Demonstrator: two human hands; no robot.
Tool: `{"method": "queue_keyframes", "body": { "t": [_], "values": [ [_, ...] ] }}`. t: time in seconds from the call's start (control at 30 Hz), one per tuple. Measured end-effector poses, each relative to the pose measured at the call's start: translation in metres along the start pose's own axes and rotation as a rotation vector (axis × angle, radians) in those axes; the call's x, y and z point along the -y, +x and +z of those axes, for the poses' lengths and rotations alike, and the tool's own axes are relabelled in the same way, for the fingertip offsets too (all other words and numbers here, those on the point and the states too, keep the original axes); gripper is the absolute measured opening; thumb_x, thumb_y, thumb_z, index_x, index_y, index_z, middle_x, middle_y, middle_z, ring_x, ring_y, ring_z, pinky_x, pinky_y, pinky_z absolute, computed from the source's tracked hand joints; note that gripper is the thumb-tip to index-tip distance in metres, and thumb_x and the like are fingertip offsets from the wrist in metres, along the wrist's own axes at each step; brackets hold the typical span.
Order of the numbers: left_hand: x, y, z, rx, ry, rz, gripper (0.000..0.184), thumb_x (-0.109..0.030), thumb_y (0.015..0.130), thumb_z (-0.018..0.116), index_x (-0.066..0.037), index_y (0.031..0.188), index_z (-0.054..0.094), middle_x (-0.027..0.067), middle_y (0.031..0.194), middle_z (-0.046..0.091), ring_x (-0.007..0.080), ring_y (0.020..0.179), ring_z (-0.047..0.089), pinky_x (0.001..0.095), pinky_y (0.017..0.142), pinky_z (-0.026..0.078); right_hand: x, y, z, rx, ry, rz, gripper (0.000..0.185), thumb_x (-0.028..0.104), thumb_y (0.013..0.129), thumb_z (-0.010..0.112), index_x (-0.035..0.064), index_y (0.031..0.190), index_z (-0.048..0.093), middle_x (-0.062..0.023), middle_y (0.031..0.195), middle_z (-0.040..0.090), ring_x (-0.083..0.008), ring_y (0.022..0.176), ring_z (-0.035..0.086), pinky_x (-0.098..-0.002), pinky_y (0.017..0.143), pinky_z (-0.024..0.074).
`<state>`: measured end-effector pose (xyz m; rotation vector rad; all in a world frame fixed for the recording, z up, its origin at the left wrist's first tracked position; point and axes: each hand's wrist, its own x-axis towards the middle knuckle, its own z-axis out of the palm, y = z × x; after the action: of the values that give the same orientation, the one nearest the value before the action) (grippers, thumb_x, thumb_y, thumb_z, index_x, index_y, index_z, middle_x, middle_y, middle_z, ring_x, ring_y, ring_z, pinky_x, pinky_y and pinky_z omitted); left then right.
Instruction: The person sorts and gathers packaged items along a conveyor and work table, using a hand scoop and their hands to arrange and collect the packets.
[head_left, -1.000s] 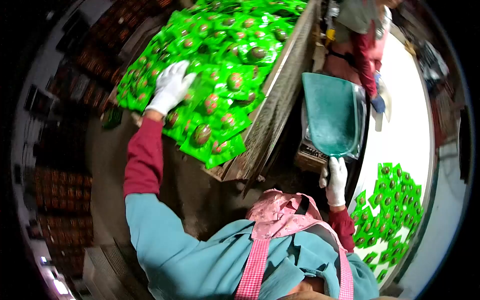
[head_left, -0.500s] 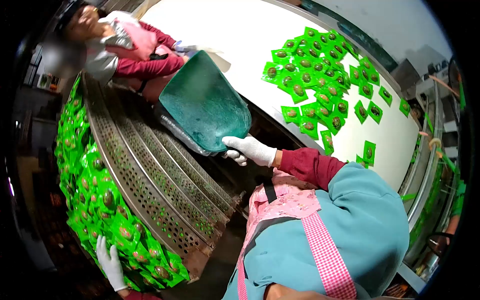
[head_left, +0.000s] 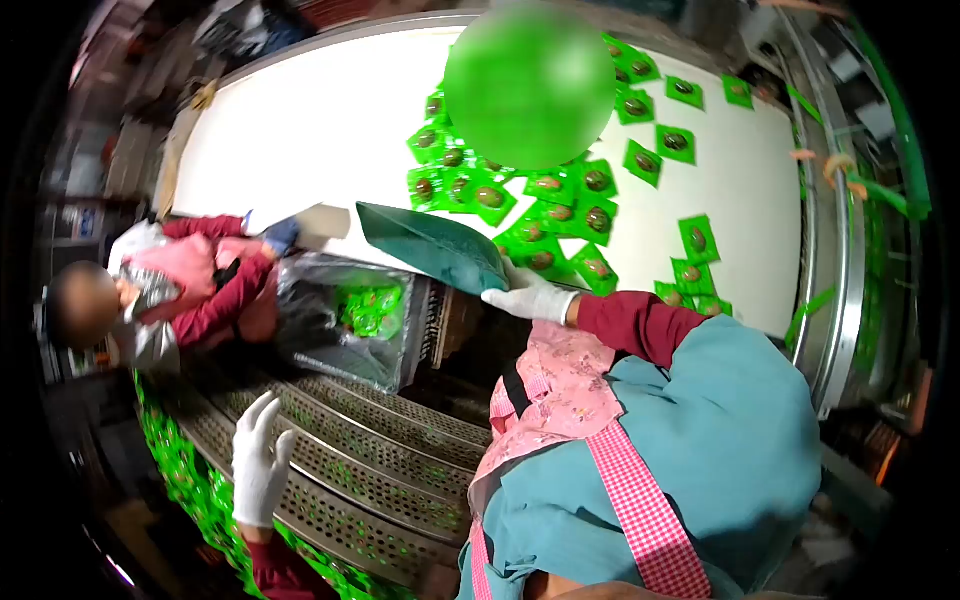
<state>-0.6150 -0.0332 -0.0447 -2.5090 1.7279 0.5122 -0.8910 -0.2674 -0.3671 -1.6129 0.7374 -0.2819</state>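
My right hand [head_left: 535,298], in a white glove, grips the near end of a dark green scoop [head_left: 430,245]. The scoop is tilted, seen nearly edge-on, above the near edge of a white table [head_left: 300,120]. Green packets [head_left: 540,215], each with a dark roundish item inside, lie spread over the table beyond it. My left hand [head_left: 262,462], also gloved, is raised with its fingers apart and nothing in it. Below that hand are curved perforated metal slats [head_left: 390,480], with more green packets [head_left: 190,480] along their left side.
A plastic-lined crate [head_left: 350,350] with some green packets inside stands between the slats and the table. A co-worker in a pink apron [head_left: 240,290] is at its left. Metal rails [head_left: 845,290] run along the right. A blurred patch hides part of the packets.
The view has turned toward the table, bringing the crate's inside into sight. The scoop has tipped from face-on to nearly edge-on. My left hand has lifted away from the packets at the lower left.
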Motion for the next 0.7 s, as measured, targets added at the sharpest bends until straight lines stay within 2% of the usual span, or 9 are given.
{"method": "queue_keyframes", "body": {
  "t": [0.07,0.17,0.23,0.27,0.3,0.37,0.43,0.5,0.7],
  "values": [
    [-0.004,0.052,0.021,0.084,-0.072,0.069,0.043,-0.010,0.082,0.063,-0.001,0.122,0.053,0.0160,0.130,0.052,0.0352,0.119,0.048,0.0400,0.101,0.039,-0.002,-0.008,-0.039,-0.002,-0.030,0.177,0.068,0.033,0.088,0.058,-0.0038,0.136,0.027,-0.0282,0.121,0.054,-0.0389,0.116,0.052,-0.0409,0.097,0.0417],
    [-0.005,0.122,0.065,0.064,-0.075,0.289,0.041,-0.010,0.081,0.064,0.000,0.119,0.056,0.0183,0.125,0.055,0.0362,0.114,0.052,0.0408,0.098,0.041,-0.064,-0.031,-0.073,-0.468,-0.123,0.031,0.065,0.037,0.085,0.064,0.0040,0.132,0.034,-0.0225,0.103,0.063,-0.0398,0.094,0.062,-0.0432,0.080,0.0497],
    [-0.009,0.168,0.108,0.013,-0.040,0.418,0.039,-0.012,0.080,0.065,0.000,0.116,0.057,0.0193,0.121,0.058,0.0373,0.109,0.054,0.0417,0.095,0.044,-0.087,-0.070,-0.116,-0.777,-0.186,0.084,0.030,0.024,0.079,0.066,0.0049,0.101,0.058,-0.0217,0.088,0.066,-0.0385,0.082,0.065,-0.0440,0.070,0.0514],
    [-0.023,0.188,0.126,-0.015,0.043,0.491,0.039,-0.015,0.079,0.066,0.001,0.113,0.058,0.0202,0.117,0.059,0.0381,0.107,0.056,0.0427,0.092,0.045,-0.081,-0.093,-0.140,-0.815,-0.256,0.502,0.020,0.016,0.076,0.062,0.0044,0.093,0.062,-0.0220,0.081,0.066,-0.0403,0.078,0.065,-0.0451,0.069,0.0513],
    [-0.052,0.208,0.138,0.039,0.022,0.542,0.040,-0.016,0.077,0.068,0.000,0.112,0.059,0.0208,0.118,0.059,0.0375,0.107,0.056,0.0435,0.092,0.046,-0.109,-0.111,-0.159,-0.978,-0.408,0.659,0.021,0.013,0.074,0.060,0.0000,0.091,0.065,-0.0234,0.080,0.066,-0.0419,0.078,0.064,-0.0456,0.070,0.0516],
    [-0.075,0.236,0.196,-0.036,-0.010,0.579,0.043,-0.018,0.075,0.071,-0.002,0.113,0.060,0.0203,0.119,0.058,0.0368,0.111,0.055,0.0439,0.096,0.044,-0.140,-0.166,-0.195,-1.035,-0.624,0.924,0.052,0.017,0.080,0.055,-0.0113,0.123,0.046,-0.0269,0.083,0.065,-0.0425,0.079,0.064,-0.0477,0.072,0.0513],
    [-0.131,0.250,0.229,-0.043,-0.183,0.764,0.047,-0.023,0.077,0.072,-0.004,0.118,0.058,0.0192,0.122,0.057,0.0386,0.115,0.052,0.0454,0.098,0.042,-0.123,-0.218,-0.202,-1.156,-0.703,1.040,0.057,0.035,0.087,0.052,-0.0076,0.124,0.043,-0.0300,0.090,0.064,-0.0454,0.087,0.063,-0.0498,0.073,0.0492],
    [-0.178,0.257,0.268,0.020,-0.236,0.878,0.051,-0.028,0.077,0.072,-0.010,0.122,0.056,0.0127,0.128,0.053,0.0359,0.122,0.045,0.0471,0.100,0.037,-0.160,-0.263,-0.207,-1.160,-0.682,1.167,0.065,0.037,0.090,0.048,-0.0076,0.134,0.033,-0.0301,0.095,0.064,-0.0460,0.089,0.062,-0.0504,0.078,0.0479],
    [-0.233,0.252,0.340,-0.019,-0.131,1.088,0.050,-0.046,0.079,0.065,-0.018,0.119,0.060,0.0057,0.125,0.055,0.0294,0.121,0.045,0.0498,0.099,0.033,-0.195,-0.233,-0.171,-1.175,-0.682,1.135,0.044,0.021,0.088,0.051,-0.0012,0.122,0.033,-0.0301,0.088,0.064,-0.0462,0.084,0.064,-0.0524,0.074,0.0500]
  ]
}}
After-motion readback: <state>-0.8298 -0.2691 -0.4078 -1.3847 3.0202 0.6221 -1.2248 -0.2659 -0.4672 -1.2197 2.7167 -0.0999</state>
